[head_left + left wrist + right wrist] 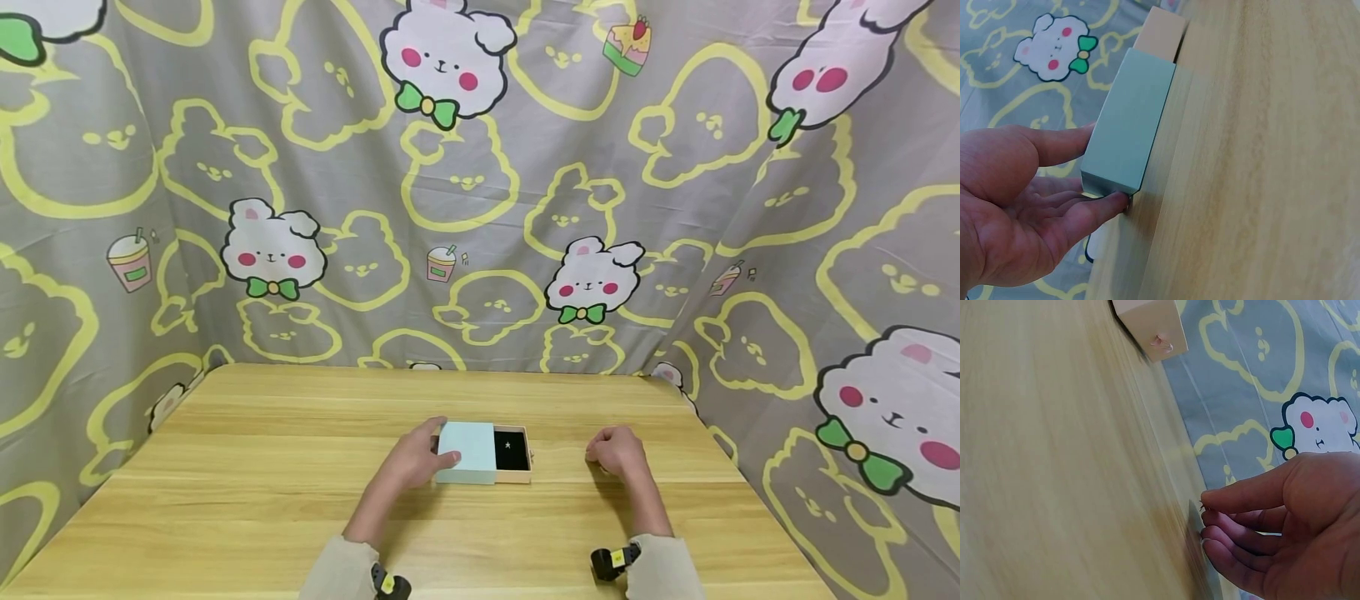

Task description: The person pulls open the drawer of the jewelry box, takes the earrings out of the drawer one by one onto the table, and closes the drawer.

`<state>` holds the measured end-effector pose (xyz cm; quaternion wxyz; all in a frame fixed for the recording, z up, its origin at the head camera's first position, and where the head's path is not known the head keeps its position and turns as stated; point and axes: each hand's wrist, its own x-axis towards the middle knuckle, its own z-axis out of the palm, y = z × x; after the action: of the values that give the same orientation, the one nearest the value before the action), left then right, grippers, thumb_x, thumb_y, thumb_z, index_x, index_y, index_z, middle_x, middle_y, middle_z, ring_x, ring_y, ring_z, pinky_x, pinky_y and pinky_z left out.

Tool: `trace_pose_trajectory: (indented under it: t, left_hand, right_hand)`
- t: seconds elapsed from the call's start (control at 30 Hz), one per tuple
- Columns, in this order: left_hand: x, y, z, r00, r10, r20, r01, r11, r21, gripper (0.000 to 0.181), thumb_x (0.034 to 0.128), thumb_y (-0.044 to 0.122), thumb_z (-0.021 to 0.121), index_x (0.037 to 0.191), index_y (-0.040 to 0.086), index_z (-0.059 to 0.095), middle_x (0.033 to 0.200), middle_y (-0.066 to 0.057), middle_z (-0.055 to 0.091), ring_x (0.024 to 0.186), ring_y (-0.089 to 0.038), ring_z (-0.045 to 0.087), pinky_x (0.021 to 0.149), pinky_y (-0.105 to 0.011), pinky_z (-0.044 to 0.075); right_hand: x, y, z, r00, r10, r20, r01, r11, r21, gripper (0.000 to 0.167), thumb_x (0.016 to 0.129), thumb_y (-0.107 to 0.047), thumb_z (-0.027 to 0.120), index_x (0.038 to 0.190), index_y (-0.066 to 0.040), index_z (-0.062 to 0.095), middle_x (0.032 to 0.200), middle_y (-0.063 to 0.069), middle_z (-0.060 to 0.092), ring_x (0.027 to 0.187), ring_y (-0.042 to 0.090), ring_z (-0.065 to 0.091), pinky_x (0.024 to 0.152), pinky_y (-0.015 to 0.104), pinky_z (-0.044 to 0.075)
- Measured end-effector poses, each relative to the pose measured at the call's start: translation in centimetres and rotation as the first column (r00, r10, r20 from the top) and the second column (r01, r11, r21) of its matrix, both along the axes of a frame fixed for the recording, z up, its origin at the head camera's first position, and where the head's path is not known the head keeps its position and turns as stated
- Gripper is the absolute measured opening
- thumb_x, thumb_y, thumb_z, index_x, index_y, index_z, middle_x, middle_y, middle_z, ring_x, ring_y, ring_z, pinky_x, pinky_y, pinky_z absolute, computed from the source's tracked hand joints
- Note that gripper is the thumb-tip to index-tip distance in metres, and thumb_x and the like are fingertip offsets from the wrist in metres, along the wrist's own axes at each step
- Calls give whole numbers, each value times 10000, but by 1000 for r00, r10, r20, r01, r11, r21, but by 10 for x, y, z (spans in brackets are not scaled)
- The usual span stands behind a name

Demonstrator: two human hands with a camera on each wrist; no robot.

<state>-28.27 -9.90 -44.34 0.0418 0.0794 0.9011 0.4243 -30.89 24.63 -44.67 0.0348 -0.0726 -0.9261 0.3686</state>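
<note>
On the table lies a light blue jewelry box (471,448), its pinkish drawer (513,477) slid partly out to the right. A tiny star-shaped piece (507,445) sits on the drawer's black pad (517,461). My left hand (415,457) grips the sleeve's left end, thumb on top and fingers about the end and far side. To the right of the box, apart from it, my right hand (619,451) hovers low over the table. Between thumb and index finger it pinches a tiny pointed piece of jewelry (1203,505), mostly covered by the fingertips.
A small ribbon pull (1161,343) sticks out of the drawer's front. The wooden table (300,517) is bounded at the back and sides by a patterned curtain (480,317). Each wrist wears a small black camera (609,564).
</note>
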Motion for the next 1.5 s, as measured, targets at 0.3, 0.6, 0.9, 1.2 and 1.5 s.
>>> trace_pose_trajectory:
  t: [0.3,0.6,0.9,1.2,1.5]
  left_hand:
    - [0,-1,0,1000,-1,0,1,1000,1,721,923,269,765,1520,39,431,1353,-273,611,1258,-425,590,979,-550,515]
    - [0,0,0,1000,2,10,-3,1000,10,723,924,259,764,1523,38,425,1356,-277,607,1255,-421,591,975,-544,519]
    - [0,-1,1,1000,-1,8,1,1000,9,718,926,265,762,1522,41,429,1359,-273,609,1261,-420,590,981,-546,518]
    - [0,-1,1,1000,2,9,-2,1000,5,721,923,268,764,1522,45,430,1360,-276,608,1258,-426,591,979,-555,515]
    - [1,0,2,1000,10,16,-10,1000,4,724,924,279,763,1525,53,429,1370,-276,601,1273,-430,579,998,-563,503]
  right_hand:
    - [0,0,0,1000,5,8,-5,1000,-12,48,751,-29,686,773,-12,725,647,15,627,582,168,513,534,268,407]
    - [-1,0,-1,1000,10,20,-10,1000,-23,39,781,-29,683,786,-17,720,650,36,622,575,162,520,520,271,406]
    - [-2,1,-2,1000,11,23,-11,999,-31,42,792,-31,680,794,-15,718,653,36,619,564,156,519,516,272,410]
    - [-1,1,1,1000,9,14,-9,1000,-17,60,775,-44,671,779,-18,725,681,31,641,611,178,546,547,276,426]
    - [0,0,7,1000,-2,10,2,1000,-8,65,763,-57,678,788,-28,730,744,45,671,735,217,575,601,279,426]
